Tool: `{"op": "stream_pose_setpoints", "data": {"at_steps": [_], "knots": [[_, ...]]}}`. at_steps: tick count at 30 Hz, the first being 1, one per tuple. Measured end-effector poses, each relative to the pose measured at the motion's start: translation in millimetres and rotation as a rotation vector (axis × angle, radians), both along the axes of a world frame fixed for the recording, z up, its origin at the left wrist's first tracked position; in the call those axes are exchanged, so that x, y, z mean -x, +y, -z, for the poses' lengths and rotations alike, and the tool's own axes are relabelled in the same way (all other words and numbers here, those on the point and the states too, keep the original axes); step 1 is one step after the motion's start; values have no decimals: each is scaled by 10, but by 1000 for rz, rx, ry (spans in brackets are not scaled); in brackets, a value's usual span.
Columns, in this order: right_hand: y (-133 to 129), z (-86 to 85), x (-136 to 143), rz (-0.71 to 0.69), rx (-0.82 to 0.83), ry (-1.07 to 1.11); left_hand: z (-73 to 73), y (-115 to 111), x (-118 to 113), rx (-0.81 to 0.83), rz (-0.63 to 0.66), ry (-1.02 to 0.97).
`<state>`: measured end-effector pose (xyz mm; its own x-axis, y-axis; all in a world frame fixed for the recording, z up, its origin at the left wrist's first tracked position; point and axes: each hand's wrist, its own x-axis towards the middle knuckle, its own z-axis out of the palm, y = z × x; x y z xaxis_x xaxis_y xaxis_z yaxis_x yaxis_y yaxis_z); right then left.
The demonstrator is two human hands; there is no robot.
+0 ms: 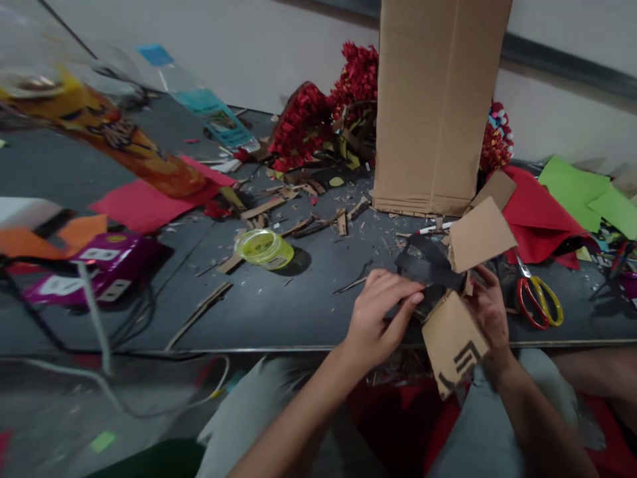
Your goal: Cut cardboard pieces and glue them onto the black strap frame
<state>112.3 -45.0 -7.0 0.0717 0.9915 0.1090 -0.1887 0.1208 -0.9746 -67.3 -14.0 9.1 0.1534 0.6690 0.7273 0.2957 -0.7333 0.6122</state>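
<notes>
My left hand [381, 312] has thumb and fingers pinched together on a black strip [423, 255], which looks like paper or tape and curls up over the table edge. My right hand [490, 309] grips a piece of cardboard [455, 342] from behind and the right. Black marks are printed on its lower flap, and a plain upper flap [484, 234] sticks up above my fingers. Whether both flaps belong to one piece is hidden. Scissors [540, 299] with red and yellow handles lie just right of my right hand.
Behind my hands stands a tall cardboard box [432, 106]. A yellow-green tub [265, 249], an orange drink bottle [134, 143], a leaning blue-capped bottle [209, 109] and a purple power strip [99, 265] are on the left. Cardboard scraps litter the table [318, 292]; red paper [535, 212] lies right.
</notes>
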Motion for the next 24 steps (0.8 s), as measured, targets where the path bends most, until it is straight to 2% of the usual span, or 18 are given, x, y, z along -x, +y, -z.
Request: {"op": "stream_pose_setpoints", "data": {"at_steps": [4, 7, 11, 13, 17, 21, 24], "knots": [[8, 39, -32, 82, -68, 41, -44, -13, 11, -3, 32, -25], [33, 24, -51, 120, -64, -27, -32, -18, 0, 97, -15, -143], [72, -8, -50, 88, -95, -91, 33, 48, -13, 542, -166, -519], [90, -9, -44, 68, -108, -98, 53, 123, -3, 734, -166, -758], [126, 20, -42, 51, -102, -114, 2, 252, 54, 845, -59, -1100], [156, 75, -57, 46, -78, -111, -120, 260, 117, 998, 114, -1138], [169, 113, -58, 28, -57, -116, -183, 238, 129, 1001, 178, -1137]]}}
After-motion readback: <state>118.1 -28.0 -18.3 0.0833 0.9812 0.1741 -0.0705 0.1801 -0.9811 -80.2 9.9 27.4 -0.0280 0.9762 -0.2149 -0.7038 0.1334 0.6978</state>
